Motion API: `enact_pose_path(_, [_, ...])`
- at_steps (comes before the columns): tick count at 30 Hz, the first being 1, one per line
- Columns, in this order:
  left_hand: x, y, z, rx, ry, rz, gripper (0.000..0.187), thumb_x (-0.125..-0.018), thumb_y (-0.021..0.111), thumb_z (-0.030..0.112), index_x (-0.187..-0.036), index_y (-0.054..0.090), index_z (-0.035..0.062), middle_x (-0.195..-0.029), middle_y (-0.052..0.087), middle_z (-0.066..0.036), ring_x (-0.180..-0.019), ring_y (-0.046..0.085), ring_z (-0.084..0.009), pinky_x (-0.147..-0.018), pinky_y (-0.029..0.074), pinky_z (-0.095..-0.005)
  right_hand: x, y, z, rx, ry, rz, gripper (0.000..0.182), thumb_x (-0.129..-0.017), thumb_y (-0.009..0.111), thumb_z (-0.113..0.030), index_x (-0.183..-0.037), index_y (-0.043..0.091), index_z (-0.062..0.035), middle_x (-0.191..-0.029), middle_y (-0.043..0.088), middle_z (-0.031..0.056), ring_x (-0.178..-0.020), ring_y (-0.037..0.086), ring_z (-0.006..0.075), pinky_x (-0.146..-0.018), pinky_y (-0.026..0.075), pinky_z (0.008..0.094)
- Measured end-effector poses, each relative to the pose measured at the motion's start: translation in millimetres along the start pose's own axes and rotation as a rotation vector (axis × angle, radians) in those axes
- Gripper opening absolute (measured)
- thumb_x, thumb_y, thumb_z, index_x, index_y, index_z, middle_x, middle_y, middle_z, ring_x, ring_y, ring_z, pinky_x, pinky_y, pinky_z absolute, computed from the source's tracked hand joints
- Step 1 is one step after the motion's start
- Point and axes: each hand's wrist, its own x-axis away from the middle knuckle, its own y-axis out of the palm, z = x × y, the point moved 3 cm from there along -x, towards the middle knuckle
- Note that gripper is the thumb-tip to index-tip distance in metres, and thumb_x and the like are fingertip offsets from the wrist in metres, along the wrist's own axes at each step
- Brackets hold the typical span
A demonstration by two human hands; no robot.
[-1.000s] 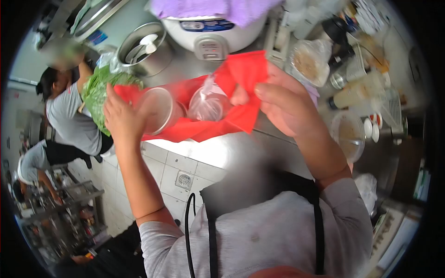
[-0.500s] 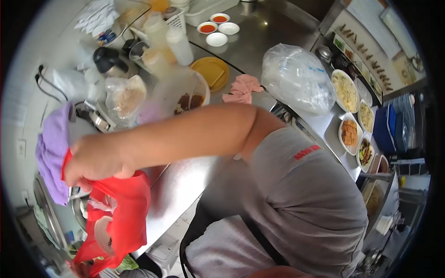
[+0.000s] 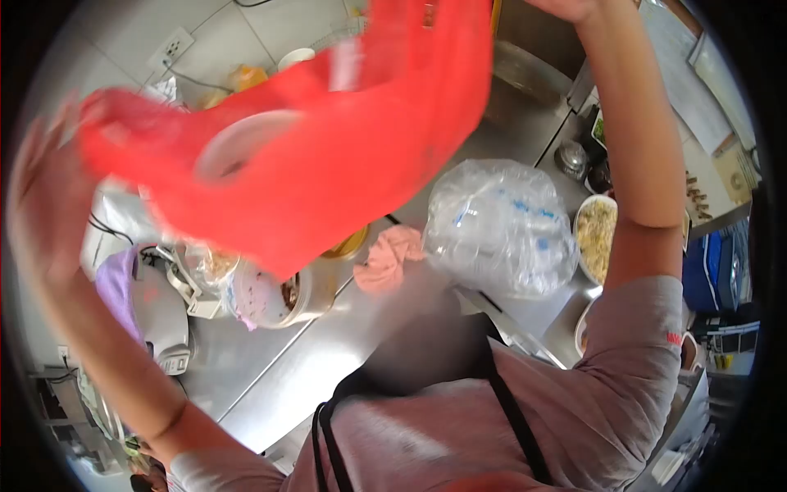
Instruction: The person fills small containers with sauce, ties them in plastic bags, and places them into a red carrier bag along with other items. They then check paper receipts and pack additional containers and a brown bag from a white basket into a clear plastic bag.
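A thin red cloth (image 3: 328,189) with a pale oval print is spread in the air across the upper left, blurred by motion. My left hand (image 3: 53,197) is raised at the far left, its smeared fingers at the bunched left corner of the cloth. High at the top edge, my right hand (image 3: 566,6) is mostly cut off, fingers out of sight, close to the cloth's right side. Below the cloth stands a translucent tub (image 3: 316,297) with dark brown food inside. Beside it lies a crumpled pink cloth (image 3: 389,258).
A large clear plastic bag (image 3: 500,230) bulges on the steel counter (image 3: 275,365). A dish of pale shredded food (image 3: 597,238) stands to its right. At the left are a purple cloth (image 3: 117,287) and a grey appliance (image 3: 160,307). A wall socket (image 3: 174,49) shows behind.
The red cloth has risen from the lower left to the upper left and spread out. My right arm has swung up to the upper right, and my left arm has come up at the left.
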Motion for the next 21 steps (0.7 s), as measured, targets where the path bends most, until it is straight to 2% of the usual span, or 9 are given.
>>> enact_pose_path(1, [-33.6,27.6,-39.0,-0.028,-0.105,-0.116,0.037,-0.085,0.038,0.023,-0.114,0.039,0.0005,-0.11,0.047,-0.019,-0.1,0.047,-0.0274,-0.087,0.035,-0.0391,9.2,-28.0,13.7,0.027,0.104,0.161,0.023,-0.083,0.042,-0.02,-0.066,0.048,-0.0067,-0.062,0.048,0.0008,-0.059,0.047,0.0126,-0.064,0.04,0.0284])
enact_pose_path(3, [-92.6,72.2,-114.8,0.078,-0.218,-0.104,0.028,-0.082,0.041,0.022,-0.1,0.047,0.0016,-0.095,0.053,-0.019,-0.084,0.052,-0.0269,-0.075,0.041,-0.0364,22.8,-96.2,54.0,-0.05,0.317,0.113,0.021,-0.08,0.045,-0.021,-0.076,0.055,-0.0034,-0.069,0.056,0.0061,-0.068,0.053,0.0183,-0.069,0.042,0.0333])
enact_pose_path(4, [-123.3,85.1,-152.9,0.042,-0.273,0.131,0.03,-0.081,0.043,0.023,-0.102,0.047,0.0021,-0.101,0.051,-0.02,-0.088,0.052,-0.0277,-0.079,0.041,-0.0366,32.7,-129.0,78.6,0.031,0.363,0.197,0.016,-0.078,0.048,-0.019,-0.073,0.054,-0.0058,-0.065,0.053,0.0027,-0.064,0.051,0.0133,-0.064,0.042,0.0288])
enact_pose_path(7, [-178.8,169.3,-236.7,0.042,-0.502,0.042,0.035,-0.078,0.048,0.022,-0.105,0.04,0.0004,-0.098,0.049,-0.02,-0.086,0.051,-0.0267,-0.078,0.04,-0.0352,51.7,-211.1,142.1,0.373,0.618,0.451,0.008,-0.079,0.049,-0.018,-0.076,0.051,-0.0103,-0.062,0.048,-0.0034,-0.06,0.048,0.0063,-0.058,0.041,0.0228])
enact_pose_path(10, [-237.5,229.9,-305.0,0.105,-0.516,0.027,0.036,-0.078,0.049,0.021,-0.106,0.038,0.0,-0.099,0.048,-0.017,-0.087,0.05,-0.0243,-0.078,0.039,-0.0331,54.1,-268.4,179.5,0.457,0.55,0.607,0.01,-0.075,0.052,-0.016,-0.076,0.053,-0.0058,-0.063,0.05,-0.0004,-0.06,0.049,0.0095,-0.057,0.041,0.0224])
enact_pose_path(12, [-265.2,267.8,-317.7,0.241,-0.4,0.006,0.028,-0.078,0.048,0.018,-0.099,0.046,-0.0003,-0.093,0.051,-0.011,-0.079,0.052,-0.0189,-0.07,0.041,-0.0345,51.3,-298.3,203.2,0.573,0.502,0.658,0.013,-0.074,0.053,-0.016,-0.076,0.053,-0.0036,-0.066,0.053,0.0021,-0.062,0.051,0.0127,-0.058,0.042,0.0265])
enact_pose_path(17, [-266.1,289.1,-294.6,-0.231,-0.376,-0.28,0.032,-0.08,0.048,0.024,-0.105,0.045,0.0038,-0.105,0.048,-0.01,-0.09,0.047,-0.0176,-0.077,0.038,-0.0294,39.2,-331.4,248.5,0.642,0.586,0.595,0.02,-0.075,0.054,-0.019,-0.085,0.056,-0.0013,-0.076,0.059,0.0065,-0.066,0.056,0.0154,-0.06,0.044,0.0277])
enact_pose_path(18, [-272.5,268.7,-284.5,-0.366,-0.316,-0.553,0.045,-0.078,0.049,0.036,-0.113,0.042,0.0096,-0.11,0.047,-0.012,-0.096,0.046,-0.016,-0.081,0.036,-0.0311,41.9,-334.7,252.6,0.572,0.591,0.608,0.022,-0.075,0.053,-0.02,-0.087,0.055,-0.002,-0.077,0.059,0.0059,-0.067,0.056,0.0148,-0.061,0.044,0.0275])
enact_pose_path(21, [-225.9,206.9,-245.4,-0.922,-0.16,-0.5,0.049,-0.077,0.051,0.039,-0.116,0.042,0.0088,-0.108,0.049,-0.009,-0.094,0.049,-0.0166,-0.078,0.038,-0.0278,39.9,-329.2,260.7,0.355,0.61,0.636,0.027,-0.078,0.053,-0.025,-0.095,0.055,-0.0039,-0.082,0.059,0.0039,-0.071,0.056,0.0131,-0.064,0.045,0.027])
